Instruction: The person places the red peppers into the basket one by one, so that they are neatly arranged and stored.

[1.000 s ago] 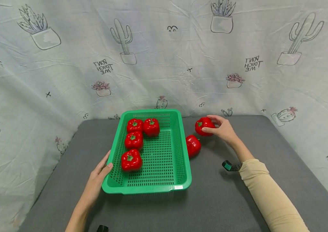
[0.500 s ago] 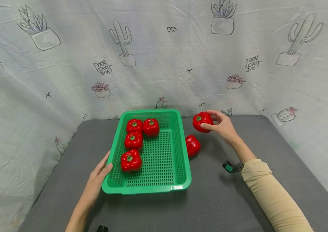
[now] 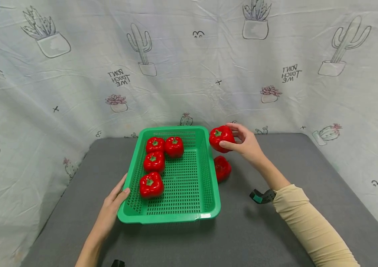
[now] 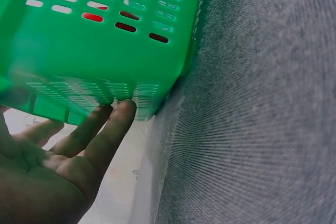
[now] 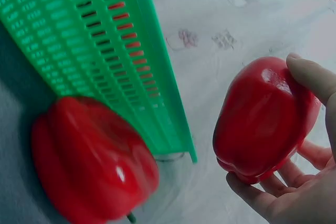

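Observation:
Between the thumb and fingers of my right hand (image 3: 246, 146) is a red bell pepper (image 3: 221, 138), raised by the basket's far right rim. The right wrist view shows this pepper (image 5: 265, 119) in the air, above the rim's level. Another bell pepper (image 3: 222, 169) lies on its side against the basket's right wall. Inside the green plastic basket (image 3: 214, 193), several bell peppers (image 3: 151, 184) sit along the left side and far end, stems up. My left hand (image 3: 111, 202) holds the basket's left edge, thumb at the rim; its fingers (image 4: 113, 129) touch the outer wall beneath.
The basket stands on a grey cloth-covered table (image 3: 242, 237). Behind it hangs a pale curtain (image 3: 189, 66) printed with cacti. A black strap (image 3: 263, 196) juts from the right wrist, above the table.
My right hand has lifted the bell pepper off the table and brought it left to the basket's rim. The left hand and basket have stayed put.

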The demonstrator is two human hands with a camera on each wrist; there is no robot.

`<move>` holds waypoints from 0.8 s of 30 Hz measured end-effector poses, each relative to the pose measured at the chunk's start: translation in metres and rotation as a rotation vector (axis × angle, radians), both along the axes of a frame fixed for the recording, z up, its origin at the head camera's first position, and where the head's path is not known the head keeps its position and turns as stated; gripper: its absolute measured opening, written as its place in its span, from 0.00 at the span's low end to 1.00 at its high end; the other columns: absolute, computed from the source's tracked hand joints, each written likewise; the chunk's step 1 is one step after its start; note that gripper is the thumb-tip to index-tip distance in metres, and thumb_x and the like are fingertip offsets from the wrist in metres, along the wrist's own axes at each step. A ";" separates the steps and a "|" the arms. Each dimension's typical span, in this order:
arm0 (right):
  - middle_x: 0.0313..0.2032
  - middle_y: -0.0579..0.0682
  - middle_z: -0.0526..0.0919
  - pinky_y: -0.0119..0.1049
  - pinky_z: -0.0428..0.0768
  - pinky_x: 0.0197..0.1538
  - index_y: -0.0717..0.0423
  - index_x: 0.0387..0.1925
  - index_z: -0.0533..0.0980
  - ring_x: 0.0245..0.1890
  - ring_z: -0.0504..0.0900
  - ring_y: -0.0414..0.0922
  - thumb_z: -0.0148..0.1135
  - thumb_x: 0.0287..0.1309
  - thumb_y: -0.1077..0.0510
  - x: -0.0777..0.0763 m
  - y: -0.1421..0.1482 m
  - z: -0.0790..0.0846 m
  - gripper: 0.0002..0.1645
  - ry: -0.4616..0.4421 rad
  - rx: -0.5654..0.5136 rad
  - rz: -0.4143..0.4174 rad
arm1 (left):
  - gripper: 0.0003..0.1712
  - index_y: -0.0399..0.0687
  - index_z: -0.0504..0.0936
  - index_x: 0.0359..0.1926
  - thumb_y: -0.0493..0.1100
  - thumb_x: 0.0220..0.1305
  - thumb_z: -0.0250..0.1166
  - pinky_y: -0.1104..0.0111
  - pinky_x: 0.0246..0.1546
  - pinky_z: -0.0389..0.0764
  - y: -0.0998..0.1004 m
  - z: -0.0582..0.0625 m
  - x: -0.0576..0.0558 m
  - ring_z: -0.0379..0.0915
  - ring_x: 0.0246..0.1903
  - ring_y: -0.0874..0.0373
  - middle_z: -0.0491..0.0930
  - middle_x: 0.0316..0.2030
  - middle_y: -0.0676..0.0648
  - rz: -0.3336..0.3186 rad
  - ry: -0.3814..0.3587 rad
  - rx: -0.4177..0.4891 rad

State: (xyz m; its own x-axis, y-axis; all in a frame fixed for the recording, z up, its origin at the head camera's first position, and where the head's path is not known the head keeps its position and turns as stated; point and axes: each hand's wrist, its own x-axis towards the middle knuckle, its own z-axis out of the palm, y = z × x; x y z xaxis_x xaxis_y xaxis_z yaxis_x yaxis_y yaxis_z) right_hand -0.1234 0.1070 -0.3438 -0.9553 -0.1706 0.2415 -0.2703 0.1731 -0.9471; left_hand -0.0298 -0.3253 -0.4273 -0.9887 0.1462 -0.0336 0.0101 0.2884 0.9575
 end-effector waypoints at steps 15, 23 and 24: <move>0.57 0.55 0.74 0.44 0.80 0.47 0.56 0.69 0.67 0.54 0.74 0.52 0.70 0.57 0.63 -0.003 -0.026 -0.014 0.38 0.023 0.019 0.119 | 0.32 0.70 0.51 0.77 0.55 0.77 0.49 0.71 0.51 0.70 -0.001 -0.001 -0.001 0.55 0.68 0.52 0.51 0.74 0.51 0.001 -0.008 -0.008; 0.57 0.52 0.75 0.47 0.81 0.45 0.50 0.65 0.70 0.54 0.75 0.52 0.71 0.59 0.56 -0.010 -0.042 -0.027 0.34 0.004 -0.029 0.205 | 0.31 0.71 0.52 0.77 0.55 0.77 0.49 0.73 0.52 0.68 0.000 0.000 0.000 0.51 0.69 0.54 0.51 0.74 0.53 -0.001 -0.006 0.003; 0.57 0.52 0.75 0.47 0.81 0.45 0.50 0.65 0.71 0.53 0.76 0.53 0.71 0.59 0.54 -0.009 -0.044 -0.027 0.33 0.000 -0.029 0.209 | 0.31 0.71 0.52 0.77 0.55 0.77 0.49 0.74 0.52 0.68 0.000 0.000 0.000 0.51 0.69 0.54 0.51 0.74 0.53 -0.001 -0.005 0.003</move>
